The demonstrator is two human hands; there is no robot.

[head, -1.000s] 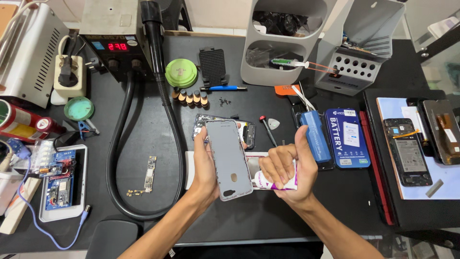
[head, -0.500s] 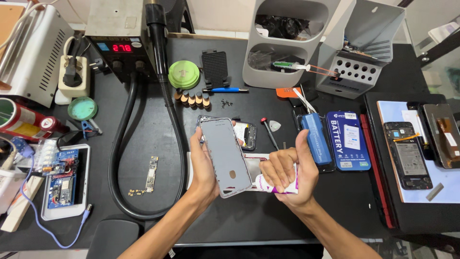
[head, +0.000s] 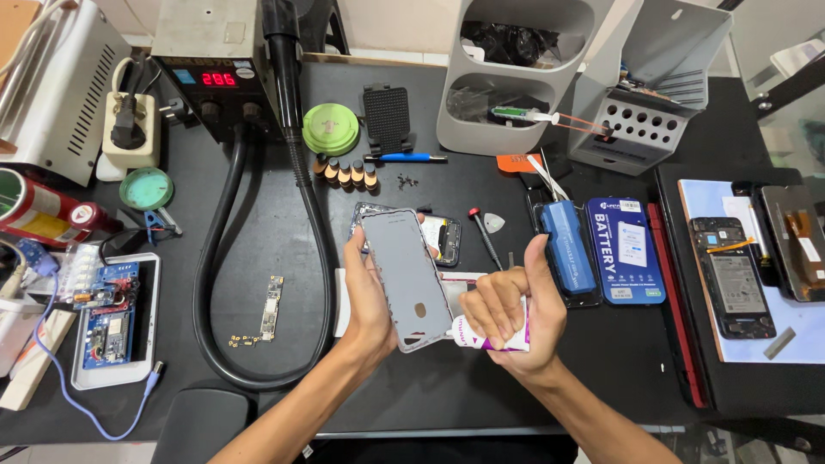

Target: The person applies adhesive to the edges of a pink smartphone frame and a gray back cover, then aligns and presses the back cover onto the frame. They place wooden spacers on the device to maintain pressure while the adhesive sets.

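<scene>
Since the earlier frame the right hand [head: 514, 311] has closed in: its tube [head: 494, 337] now meets the cover's [head: 407, 277] lower corner. Left hand [head: 368, 296] is wrapped round the cover's left edge, holding it tilted above the mat's [head: 284, 172] near-middle, probably to present the rim to the nozzle. Right hand is curled tight on the tube. Cover's long axis runs near-to-far, top end away, leaning left.

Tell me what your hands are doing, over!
Left hand holds grey phone back cover. Right hand squeezes white glue tube, tip at cover's lower edge. Nothing blocking.
</scene>
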